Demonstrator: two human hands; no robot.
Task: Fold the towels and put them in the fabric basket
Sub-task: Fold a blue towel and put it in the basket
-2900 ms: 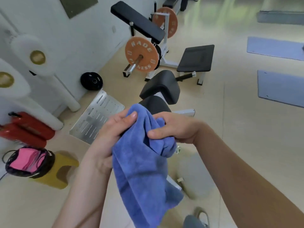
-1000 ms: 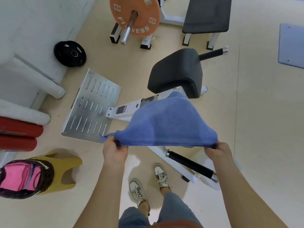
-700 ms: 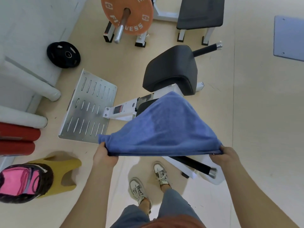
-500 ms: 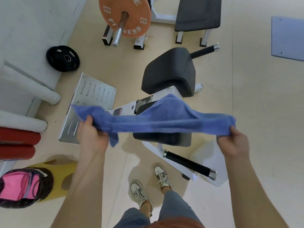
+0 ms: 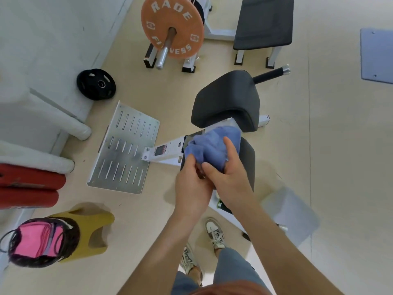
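Note:
A blue towel (image 5: 212,145) is doubled over in front of me, above a black padded seat. My left hand (image 5: 191,184) and my right hand (image 5: 227,175) are pressed together at its near edge, both gripping the towel, with my right index finger lying over the cloth. Low at the left stands a dark fabric basket (image 5: 70,233) holding a pink folded towel (image 5: 32,241), and it rests on a yellow stool (image 5: 93,228).
A gym machine with a black pad (image 5: 227,101) and a slotted metal footplate (image 5: 125,150) stands ahead. An orange weight plate (image 5: 172,26), a black plate (image 5: 95,84), a bench (image 5: 263,22) and red rolls (image 5: 27,186) surround it. My feet are on the floor below.
My hands were wide apart with the towel stretched between them. They have come together, folding the towel in half.

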